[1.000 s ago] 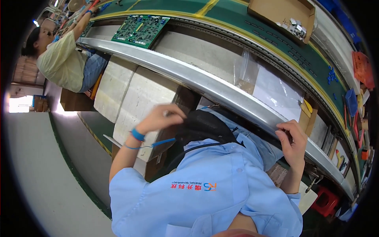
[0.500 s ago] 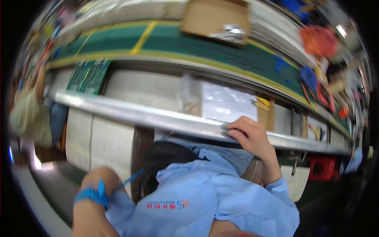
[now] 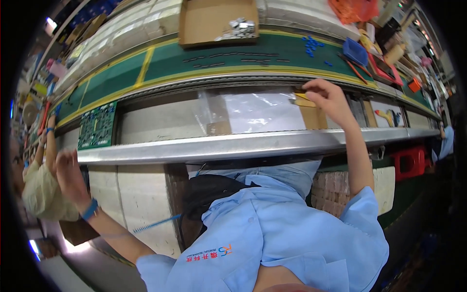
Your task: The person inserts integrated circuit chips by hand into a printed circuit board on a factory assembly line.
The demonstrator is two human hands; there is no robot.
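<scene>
My left hand, with a blue strap on its wrist, is raised at the left end of the near metal rail. Its fingers are loosely bent and apart, and nothing shows in them. Just beyond it lies a green circuit board with small parts on it. My right hand reaches over the near rail to the far rail. Its fingertips hover by that rail's edge, bent with a gap between thumb and forefinger. Beneath it is a yellow piece beside clear plastic bags on white paper.
A green belt with yellow edges runs behind the rails. It carries a cardboard box of silvery parts, thin dark strips, blue pieces and a blue bin. A red stool stands right; another person is left.
My left hand has swung up from near my body to the board's side. The right hand has left the near rail and moved away from me. The view has shifted.
</scene>
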